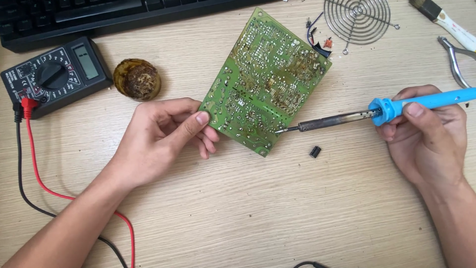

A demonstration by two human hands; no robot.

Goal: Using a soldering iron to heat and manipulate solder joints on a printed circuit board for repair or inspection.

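Observation:
A green circuit board (265, 79) lies solder side up on the wooden desk, tilted. My left hand (163, 136) pinches its near left corner between thumb and fingers. My right hand (429, 136) grips the blue handle of a soldering iron (347, 118). The iron's dark metal tip touches the board near its lower right edge. A small black cylindrical component (315, 151) lies loose on the desk just below the iron's shaft.
A black multimeter (54, 74) with red and black leads (29, 164) sits at the left, beside a round tin of brownish flux (137, 79). A black keyboard (99, 15) runs along the top. A wire fan grille (358, 20), pliers (456, 62) and a brush (444, 20) lie top right.

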